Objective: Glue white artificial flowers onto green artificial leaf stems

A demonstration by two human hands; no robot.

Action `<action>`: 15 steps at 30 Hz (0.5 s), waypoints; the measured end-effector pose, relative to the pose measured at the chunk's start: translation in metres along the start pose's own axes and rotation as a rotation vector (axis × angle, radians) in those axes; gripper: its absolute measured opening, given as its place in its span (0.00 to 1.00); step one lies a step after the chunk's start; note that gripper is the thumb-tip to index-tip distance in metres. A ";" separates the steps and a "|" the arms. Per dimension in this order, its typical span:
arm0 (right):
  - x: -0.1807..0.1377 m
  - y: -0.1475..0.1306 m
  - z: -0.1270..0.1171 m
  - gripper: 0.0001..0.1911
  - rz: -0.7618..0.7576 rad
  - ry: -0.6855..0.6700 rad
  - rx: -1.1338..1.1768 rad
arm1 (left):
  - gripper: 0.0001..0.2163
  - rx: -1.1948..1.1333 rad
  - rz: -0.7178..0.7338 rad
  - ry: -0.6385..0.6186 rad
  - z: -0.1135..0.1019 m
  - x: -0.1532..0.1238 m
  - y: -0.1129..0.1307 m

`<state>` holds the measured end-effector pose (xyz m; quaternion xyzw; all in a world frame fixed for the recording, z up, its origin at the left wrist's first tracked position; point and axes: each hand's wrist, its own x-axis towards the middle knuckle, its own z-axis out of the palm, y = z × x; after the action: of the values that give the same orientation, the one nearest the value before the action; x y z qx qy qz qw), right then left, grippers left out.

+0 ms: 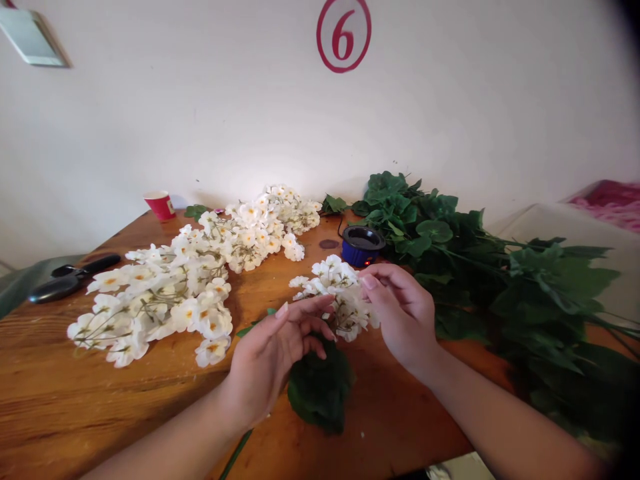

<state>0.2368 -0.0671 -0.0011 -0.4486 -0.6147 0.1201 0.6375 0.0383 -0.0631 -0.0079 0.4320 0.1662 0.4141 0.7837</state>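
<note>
A sprig of white artificial flowers [334, 283] with dark green leaves [320, 390] sits between both hands above the wooden table [100, 393]. My left hand [277, 350] curls its fingers round the stem just under the blossoms. From the right, my right hand [400, 310] pinches the blossoms with fingers bent. A green stem [235, 457] runs down toward the near table edge.
A large heap of white flower sprigs [185, 287] lies to the left and back. Green leafy branches [500, 280] pile up at the right. A small blue pot [361, 245] stands behind the hands, a red paper cup [160, 204] at the back left, black scissors [70, 277] at the left edge.
</note>
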 end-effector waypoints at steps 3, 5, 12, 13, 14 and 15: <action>0.001 -0.003 0.000 0.06 -0.058 -0.068 -0.018 | 0.27 -0.029 -0.005 0.007 0.001 0.001 0.002; 0.002 -0.005 0.000 0.05 -0.134 -0.128 -0.066 | 0.27 -0.047 -0.017 0.007 0.002 0.001 0.004; 0.003 -0.007 0.006 0.10 -0.473 -0.207 -0.287 | 0.29 -0.102 -0.068 -0.003 0.004 0.000 0.008; 0.003 -0.006 0.006 0.11 -0.500 -0.210 -0.309 | 0.29 -0.108 -0.070 -0.010 0.004 0.000 0.008; 0.003 -0.005 0.006 0.11 -0.520 -0.211 -0.326 | 0.29 -0.111 -0.072 -0.015 0.004 0.000 0.007; 0.003 -0.004 0.006 0.11 -0.532 -0.213 -0.341 | 0.29 -0.112 -0.074 -0.017 0.004 0.000 0.007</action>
<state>0.2302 -0.0652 0.0028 -0.3573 -0.7849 -0.1088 0.4944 0.0375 -0.0633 0.0001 0.3845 0.1517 0.3898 0.8229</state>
